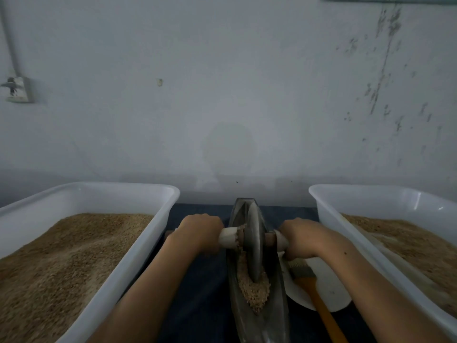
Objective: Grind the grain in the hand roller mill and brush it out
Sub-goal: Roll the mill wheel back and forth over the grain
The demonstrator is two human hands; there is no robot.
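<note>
Scuffed pale wall [222, 82] in dim light; socket [17, 89] at left.

Two arms come up from the bottom of the view. Both arms are bare all the way down, with no sleeves on them. The left hand [199, 231] has no glove, no ring and no watch. The right hand [298, 237] has none of these either. The right arm has a few tiny dark dots on it, like little moles, one of them just past the wrist. No other part of the person shows.
</note>
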